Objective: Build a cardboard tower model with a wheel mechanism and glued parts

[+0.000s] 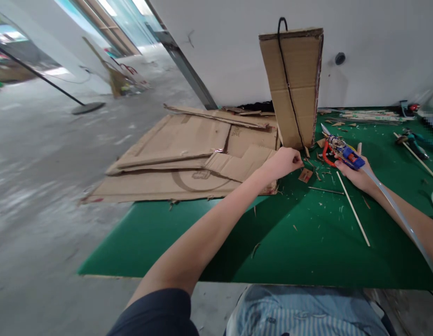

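Observation:
My left hand (290,161) is closed in a pinch near the foot of an upright cardboard box (292,88). Whatever is between those fingertips is too small to make out. A black cord (289,88) runs down the box's front and loops above its top, its lower end close to my fingers. On the right, my right hand (359,176) is closed round a blue tool (352,158) with a tangled, wiry front. A pale cord (394,205) trails from it along my forearm. An orange loop (327,154) shows beside the tool.
Flat cardboard sheets (181,140) cover the left of the green table (237,252). A wooden stick (353,209), a thin metal rod (325,190) and a small cardboard scrap (305,175) lie between my hands. Pliers (414,142) sit at right. A wall stands behind.

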A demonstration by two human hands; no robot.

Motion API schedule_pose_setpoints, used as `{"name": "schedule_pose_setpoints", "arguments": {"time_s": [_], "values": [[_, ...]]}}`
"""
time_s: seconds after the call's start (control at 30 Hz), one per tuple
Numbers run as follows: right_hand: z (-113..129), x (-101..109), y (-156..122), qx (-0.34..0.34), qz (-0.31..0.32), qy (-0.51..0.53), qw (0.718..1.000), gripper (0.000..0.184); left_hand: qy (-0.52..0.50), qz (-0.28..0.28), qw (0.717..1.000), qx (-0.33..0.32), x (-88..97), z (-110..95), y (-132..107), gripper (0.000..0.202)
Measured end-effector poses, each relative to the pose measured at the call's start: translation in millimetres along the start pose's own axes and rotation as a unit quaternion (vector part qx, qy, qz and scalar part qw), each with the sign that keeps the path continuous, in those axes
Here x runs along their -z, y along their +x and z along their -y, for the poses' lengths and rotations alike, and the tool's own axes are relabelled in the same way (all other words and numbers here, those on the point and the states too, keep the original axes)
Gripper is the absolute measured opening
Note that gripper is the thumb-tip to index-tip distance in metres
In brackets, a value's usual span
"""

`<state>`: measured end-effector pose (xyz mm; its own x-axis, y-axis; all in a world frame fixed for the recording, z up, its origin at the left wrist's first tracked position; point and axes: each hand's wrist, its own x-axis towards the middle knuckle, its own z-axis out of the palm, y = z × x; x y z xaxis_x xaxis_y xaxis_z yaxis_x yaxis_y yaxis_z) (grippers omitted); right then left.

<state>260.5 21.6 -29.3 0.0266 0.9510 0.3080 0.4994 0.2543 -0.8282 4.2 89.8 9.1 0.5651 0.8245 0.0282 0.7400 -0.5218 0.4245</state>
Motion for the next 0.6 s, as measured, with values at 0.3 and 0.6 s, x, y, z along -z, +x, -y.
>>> {"name": "schedule_pose_setpoints", "arguments": {"time_s": [0.3, 0.6], "values": [[0.9, -1.1, 1.6, 0.006, -0.002, -0.002, 1.0, 0.043, 0.006, 0.013, 1.0, 0.015, 3.6, -3.0, -0.8, 0.014], [-4.0, -2.3, 2.5, 0.013, -0.006, -0.009, 1.0, 0.045, 0.025, 0.001, 1.0, 0.004, -1.3, -2.0, -0.2, 0.013]]}}
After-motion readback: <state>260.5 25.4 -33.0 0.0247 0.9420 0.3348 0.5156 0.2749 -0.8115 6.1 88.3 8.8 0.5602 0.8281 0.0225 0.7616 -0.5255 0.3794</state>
